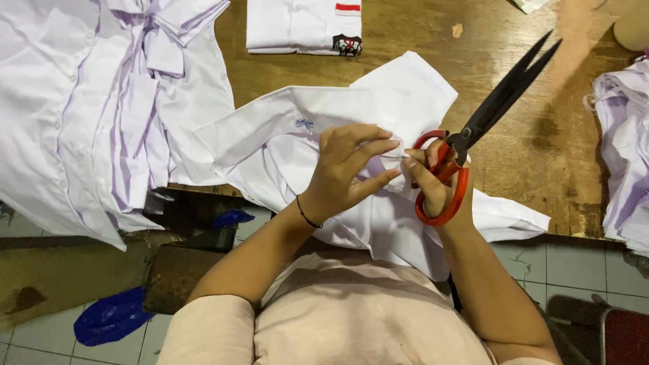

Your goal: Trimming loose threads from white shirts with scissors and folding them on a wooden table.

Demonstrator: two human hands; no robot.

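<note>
While the left hand [348,169] pinched a fold of the white shirt [378,135] at the near edge of the wooden surface [405,40], the right hand [433,182] was closed through the red handles of the scissors [473,135], whose black blades stood shut and pointed away. A fine thread seemed to be drawn between the fingertips; trimming appeared under way, not finished. Heaped shirts [101,101] lay left, a folded shirt [304,27] beyond. Pale tiled floor [541,270] showed below.
</note>
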